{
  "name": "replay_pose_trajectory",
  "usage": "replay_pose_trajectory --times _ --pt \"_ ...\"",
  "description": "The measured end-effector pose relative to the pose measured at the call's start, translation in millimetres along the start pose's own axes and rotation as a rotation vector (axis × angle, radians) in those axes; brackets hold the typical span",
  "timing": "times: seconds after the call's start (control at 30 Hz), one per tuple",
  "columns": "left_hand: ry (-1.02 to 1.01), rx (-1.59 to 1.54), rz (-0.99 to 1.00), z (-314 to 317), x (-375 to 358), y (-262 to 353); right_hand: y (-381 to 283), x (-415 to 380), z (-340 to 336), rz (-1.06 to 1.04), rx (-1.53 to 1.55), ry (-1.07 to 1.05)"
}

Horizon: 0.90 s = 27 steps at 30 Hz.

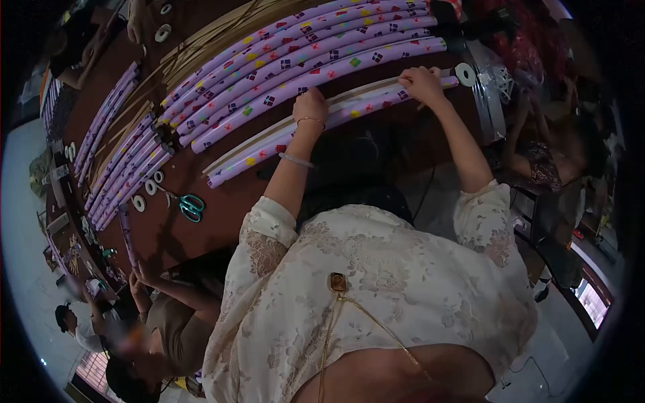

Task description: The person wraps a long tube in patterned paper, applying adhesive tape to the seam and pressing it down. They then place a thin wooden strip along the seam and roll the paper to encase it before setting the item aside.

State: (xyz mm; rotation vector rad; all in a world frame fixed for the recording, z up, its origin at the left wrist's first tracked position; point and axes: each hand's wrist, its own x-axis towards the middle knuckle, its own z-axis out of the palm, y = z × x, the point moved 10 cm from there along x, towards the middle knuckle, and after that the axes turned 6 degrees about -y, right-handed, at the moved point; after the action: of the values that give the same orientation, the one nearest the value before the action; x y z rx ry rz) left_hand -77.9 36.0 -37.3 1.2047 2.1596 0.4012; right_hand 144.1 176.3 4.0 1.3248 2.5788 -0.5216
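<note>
A long purple patterned wrapping paper roll [252,161] lies across the table in front of me, with a thin tan strip [245,146] along its far side. My left hand [311,107] is closed at the middle of this roll, its fingers mostly hidden behind the knuckles. Near the roll's right end, my right hand [423,86] has its fingers curled down onto the paper's edge. A white tape roll [464,74] sits just right of that hand.
Several finished purple rolls [322,64] lie beyond my hands, with more rolls [131,171] at the left. Teal-handled scissors [191,207] and tape rolls [139,203] rest on the brown table [218,208]. Co-workers are at the left, the far side and the right.
</note>
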Motion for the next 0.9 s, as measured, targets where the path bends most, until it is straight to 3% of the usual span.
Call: replay_pose_trajectory --times 0.17,0.37,0.4,0.57,0.67,0.73,0.9 --pt "0.011 -0.004 0.001 -0.4 -1.7 -0.3 78.1 -0.4 -12.0 0.171 -0.081 -0.028" --pt "0.016 0.015 0.028 1.5 -1.2 1.3 107.8 -1.3 -22.9 0.26 -0.068 -0.12" --pt "0.026 0.031 0.033 0.2 -1.9 2.9 109.3 -2.4 -27.6 0.252 -0.016 -0.034" --pt "0.025 0.048 0.098 0.1 -2.4 8.4 174.7 14.9 9.5 0.32 0.224 -0.06" --pt "0.033 0.067 0.096 -2.7 -3.3 10.5 181.5 18.7 19.3 0.261 0.335 -0.083" --pt "0.036 0.074 0.093 -1.3 -1.6 8.6 179.7 13.1 8.5 0.378 0.197 -0.061" --pt "0.049 0.055 0.099 0.2 -0.2 5.1 173.9 15.7 -1.1 0.35 0.132 -0.026"
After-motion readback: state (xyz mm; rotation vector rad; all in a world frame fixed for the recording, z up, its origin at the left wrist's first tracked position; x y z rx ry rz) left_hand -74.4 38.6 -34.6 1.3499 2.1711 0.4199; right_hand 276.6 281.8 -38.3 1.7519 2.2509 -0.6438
